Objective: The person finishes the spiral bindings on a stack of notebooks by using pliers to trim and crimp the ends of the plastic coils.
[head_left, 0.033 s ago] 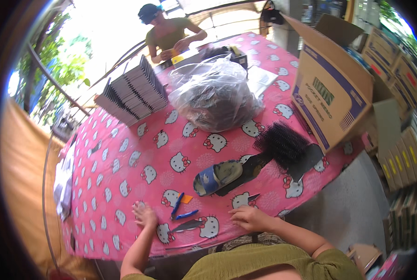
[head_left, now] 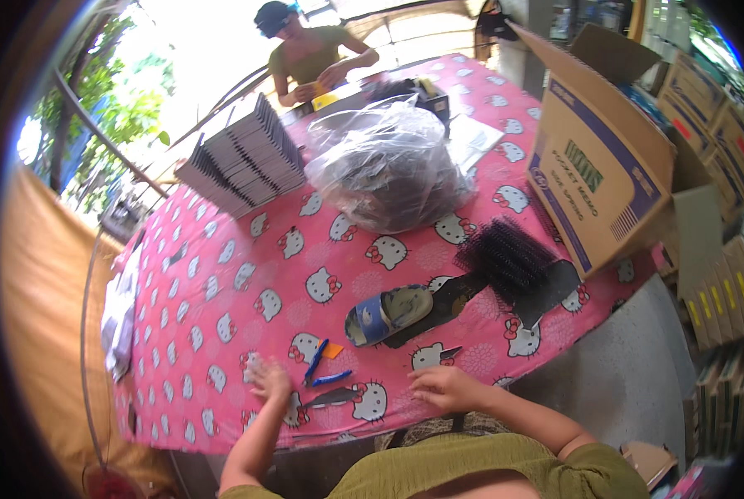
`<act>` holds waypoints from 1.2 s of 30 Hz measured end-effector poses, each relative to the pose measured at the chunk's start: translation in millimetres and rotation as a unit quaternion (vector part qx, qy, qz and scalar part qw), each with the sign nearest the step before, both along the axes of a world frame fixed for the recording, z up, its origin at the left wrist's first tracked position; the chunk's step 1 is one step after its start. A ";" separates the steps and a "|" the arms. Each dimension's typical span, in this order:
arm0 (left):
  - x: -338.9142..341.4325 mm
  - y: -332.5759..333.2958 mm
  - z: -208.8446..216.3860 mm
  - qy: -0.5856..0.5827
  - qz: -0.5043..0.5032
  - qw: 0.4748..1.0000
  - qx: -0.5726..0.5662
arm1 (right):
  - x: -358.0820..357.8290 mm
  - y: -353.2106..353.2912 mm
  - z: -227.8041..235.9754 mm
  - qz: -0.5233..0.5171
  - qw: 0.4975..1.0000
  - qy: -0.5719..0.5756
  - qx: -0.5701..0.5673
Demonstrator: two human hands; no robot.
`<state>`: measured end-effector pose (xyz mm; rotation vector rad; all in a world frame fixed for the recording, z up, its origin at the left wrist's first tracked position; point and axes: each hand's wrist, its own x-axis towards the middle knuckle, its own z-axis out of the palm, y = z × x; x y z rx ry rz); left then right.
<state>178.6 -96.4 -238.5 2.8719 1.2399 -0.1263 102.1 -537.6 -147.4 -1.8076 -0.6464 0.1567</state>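
I see both hands resting flat on the pink patterned bench (head_left: 247,274) near its front edge, fingers spread and gripping nothing: the left hand (head_left: 270,378) at about seven o'clock in the view, the right hand (head_left: 445,388) at about five o'clock. Between them, just to the right of the left hand, lie two blue pens (head_left: 320,368) crossing near an orange scrap (head_left: 333,350), with a dark flat strip (head_left: 326,397) below them toward the edge. At one o'clock from the pens a blue slipper (head_left: 389,314) sits on a dark sheet, and further toward two o'clock a pile of black spiky combs (head_left: 505,259) spreads out. A clear plastic bag (head_left: 389,162) of dark items bulges at twelve o'clock, a stack of grey booklets (head_left: 243,158) leans at eleven o'clock, and an open cardboard box (head_left: 605,158) stands at two o'clock. Another person works at the far end, hands on something yellow. My worry is the edge: the pens and the dark strip lie close to it, so a sweeping move of either hand could, I judge, roll them off onto the floor. The leaning booklets could also slide if the bench is jolted.
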 end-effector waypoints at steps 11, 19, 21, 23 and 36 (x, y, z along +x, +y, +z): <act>-17.2 -68.3 33.6 -0.105 0.020 0.992 -0.071 | 259.2 -55.1 162.7 -0.227 0.905 -0.359 -0.008; -8.6 -91.4 45.5 -0.186 0.011 0.971 -0.151 | 377.0 -56.8 196.2 -0.330 0.813 -0.220 -0.427; 0.2 -31.6 25.8 -0.394 0.130 0.814 -0.407 | 372.4 -43.8 204.1 -0.268 0.827 -0.183 -0.460; 37.9 -51.3 60.2 -0.461 0.230 0.655 -0.553 | 352.6 -50.8 193.1 -0.203 0.897 -0.223 -0.324; 271.9 -300.0 227.2 -0.319 -0.058 0.794 -0.514 | 251.5 -29.4 168.1 0.084 0.921 -0.223 -0.307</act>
